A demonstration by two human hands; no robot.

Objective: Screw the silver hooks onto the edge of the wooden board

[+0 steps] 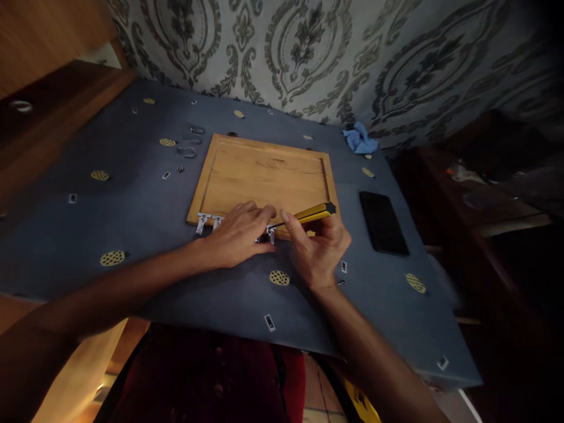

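Observation:
A wooden panel with a raised frame (268, 170) lies flat on the table. Along its near edge runs a white metal strip with hook-like tabs (203, 222), partly covered by my left hand (240, 235). That hand is closed at the panel's edge, fingers on top and thumb below, holding the strip near its right end. My right hand (321, 249) grips a yellow and black screwdriver (314, 212). Its shaft points left, and the tip meets the strip's right end by my left index finger. The exact contact at the tip is too small to make out.
A blue patterned cloth (145, 205) covers the table. A black phone (383, 223) lies right of the panel, and a crumpled blue cloth (360, 139) sits at the back right. Metal hooks (187, 152) and small metal bits (180, 170) lie to the left. A patterned wall stands behind.

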